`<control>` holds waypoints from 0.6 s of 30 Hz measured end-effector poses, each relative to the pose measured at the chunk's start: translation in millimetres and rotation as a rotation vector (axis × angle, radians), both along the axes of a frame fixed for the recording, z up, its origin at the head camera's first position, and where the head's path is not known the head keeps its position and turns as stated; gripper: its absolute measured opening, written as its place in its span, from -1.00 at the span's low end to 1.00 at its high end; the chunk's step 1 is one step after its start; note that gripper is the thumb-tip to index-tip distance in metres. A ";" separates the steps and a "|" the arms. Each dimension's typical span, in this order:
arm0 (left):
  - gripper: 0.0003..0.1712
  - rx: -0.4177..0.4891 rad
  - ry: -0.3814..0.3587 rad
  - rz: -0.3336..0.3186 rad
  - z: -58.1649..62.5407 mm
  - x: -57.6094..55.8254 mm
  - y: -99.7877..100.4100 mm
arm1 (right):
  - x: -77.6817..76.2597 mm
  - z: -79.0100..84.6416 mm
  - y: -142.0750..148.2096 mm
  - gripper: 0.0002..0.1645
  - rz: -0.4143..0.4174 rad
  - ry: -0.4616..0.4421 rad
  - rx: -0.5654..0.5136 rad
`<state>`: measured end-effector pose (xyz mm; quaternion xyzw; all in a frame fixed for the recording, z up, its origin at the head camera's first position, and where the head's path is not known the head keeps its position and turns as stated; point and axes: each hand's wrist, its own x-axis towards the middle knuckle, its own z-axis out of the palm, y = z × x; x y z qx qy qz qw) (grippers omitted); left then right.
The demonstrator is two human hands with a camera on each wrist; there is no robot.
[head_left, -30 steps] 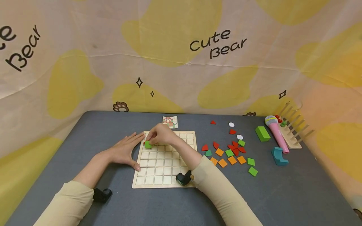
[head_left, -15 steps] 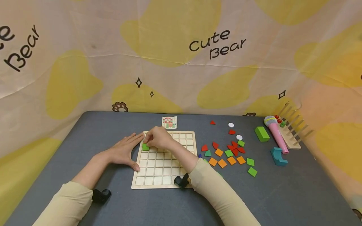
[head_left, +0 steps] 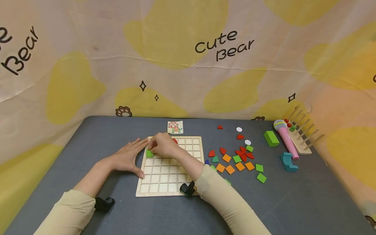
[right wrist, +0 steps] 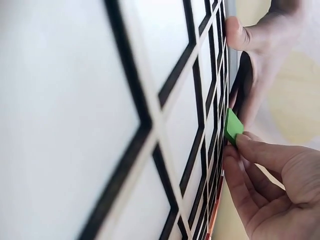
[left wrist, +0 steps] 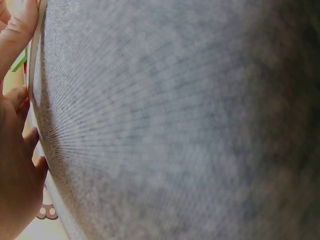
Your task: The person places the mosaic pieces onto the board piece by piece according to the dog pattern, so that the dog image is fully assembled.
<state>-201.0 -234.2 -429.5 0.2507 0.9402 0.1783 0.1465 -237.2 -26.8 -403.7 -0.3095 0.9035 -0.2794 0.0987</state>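
Right wrist view: the green tile [right wrist: 233,126] tilts against the board's face, a corner pointing toward the left hand [head_left: 124,159]; foreshortening hides which side is longer. It is flat, thin and plain green, with straight edges. The right hand [head_left: 164,144] pinches it between thumb and fingertips over the board's [head_left: 169,179] left column, toward the far corner. A red piece [head_left: 175,141] lies in the board's grid beside that hand. The left hand's fingers spread straight along the left edge, thumb touching the rim. Beyond the board lies a patterned card [head_left: 175,127].
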 end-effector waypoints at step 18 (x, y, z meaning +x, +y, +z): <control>0.61 0.004 -0.001 0.004 2.4 1.0 2.1 | -0.4 -1.9 -1.5 -0.90 0.021 0.061 0.087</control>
